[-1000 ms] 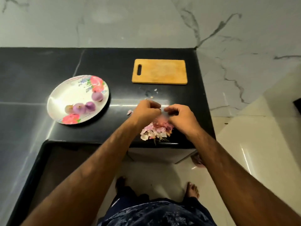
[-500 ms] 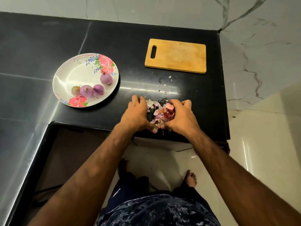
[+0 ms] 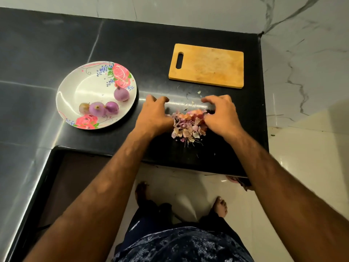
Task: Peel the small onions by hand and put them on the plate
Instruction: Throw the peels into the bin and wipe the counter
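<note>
The plate point(image 3: 83, 89) sits at 9 o'clock on the counter point(image 3: 132, 44), with four peeled onions point(image 3: 97, 108) in its 3-to-6 o'clock part. Three touch in a row and one lies apart. No unpeeled onion shows.

The left hand point(image 3: 154, 116) is nearer the plate, which lies at its 9 o'clock. It is cupped, fingers arched, pressing the left flank of the peels point(image 3: 188, 124) and pinching nothing. The heap runs 12 to 6 between both palms. The right hand point(image 3: 221, 116) is cupped the same way on the right flank.

Peeling looks done, and I judge this to be gathering scraps. The board point(image 3: 207, 66) lies at 12 o'clock, well apart. The counter's front edge is near at 6, so a scoop should lift rather than drag toward 6.
</note>
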